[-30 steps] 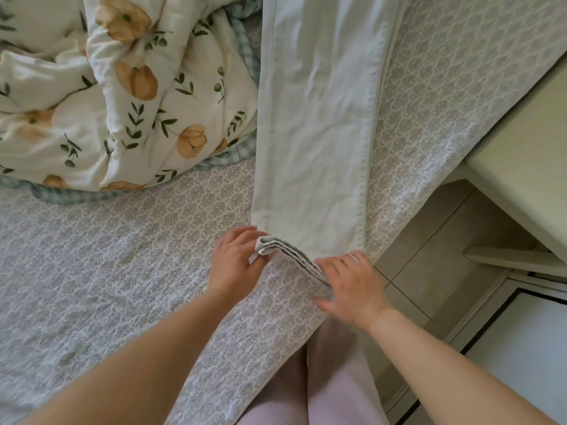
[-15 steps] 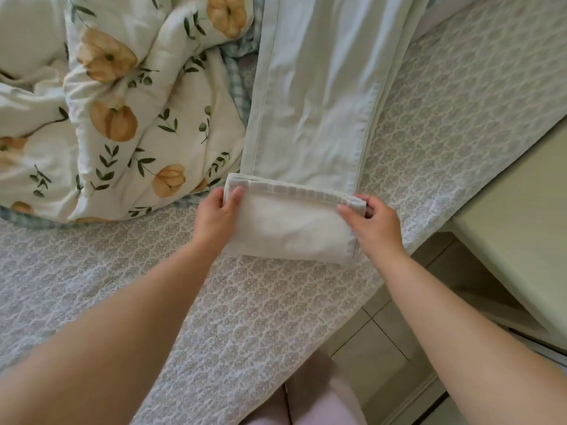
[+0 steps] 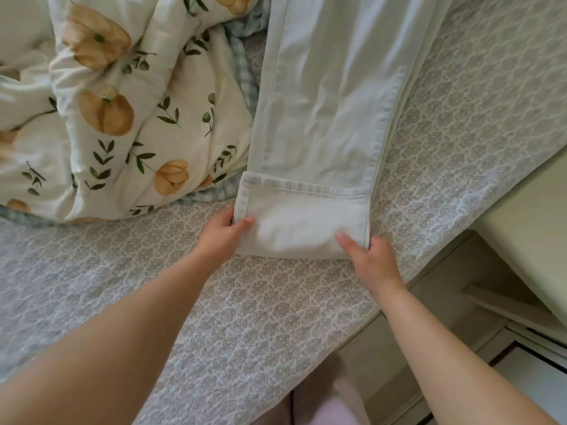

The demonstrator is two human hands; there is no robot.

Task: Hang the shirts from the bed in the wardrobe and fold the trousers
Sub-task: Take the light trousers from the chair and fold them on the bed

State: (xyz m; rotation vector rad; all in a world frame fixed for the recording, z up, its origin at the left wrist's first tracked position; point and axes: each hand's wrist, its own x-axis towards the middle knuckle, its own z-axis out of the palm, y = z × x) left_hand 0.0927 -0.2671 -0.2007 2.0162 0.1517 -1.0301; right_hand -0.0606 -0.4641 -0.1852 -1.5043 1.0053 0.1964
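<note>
trousers: pale trousers (image 3: 331,102) are laid flat on the patterned bedsheet (image 3: 276,317), with a floral duvet (image 3: 122,118) just beside them on the left.
long axis: the legs are stretched away from the person, toward the top of the view, leaning slightly right.
folded end (image 3: 300,222): the hem end is turned over onto the legs, nearest the person.
left hand (image 3: 221,237): the fold's left edge is pinched, thumb on top.
right hand (image 3: 371,262): the fold's near right corner is pinched, thumb on top.
coming move: another fold forward along the legs is judged likely; both hands are equally near.
</note>
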